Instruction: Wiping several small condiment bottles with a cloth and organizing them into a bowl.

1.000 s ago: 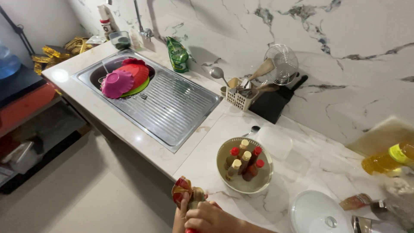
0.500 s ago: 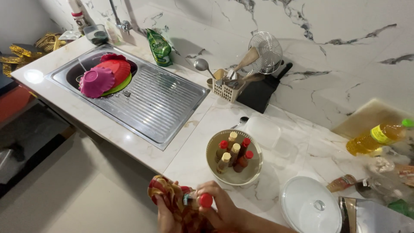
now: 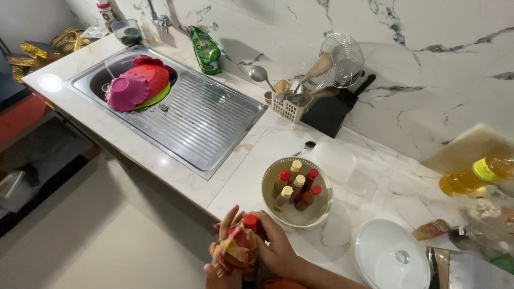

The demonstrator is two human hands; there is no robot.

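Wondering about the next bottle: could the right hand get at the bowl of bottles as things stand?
Probably yes: the bowl sits uncovered just beyond the right hand, but that hand grips a red-capped bottle.

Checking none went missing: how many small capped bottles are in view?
7: six standing in the round bowl, namely three red-capped and three yellow-capped, and one red-capped bottle held in both hands with a cloth. Others may be hidden.

Bright, even indoor light falls from above. A white glare spot sits on the counter (image 3: 51, 83) left of the steel sink (image 3: 214, 128), whose ribbed drainer shines. The utensil basket (image 3: 289, 107) casts a soft shadow on the marble wall. Right-edge bottles blur and stretch; the hands look slightly soft.
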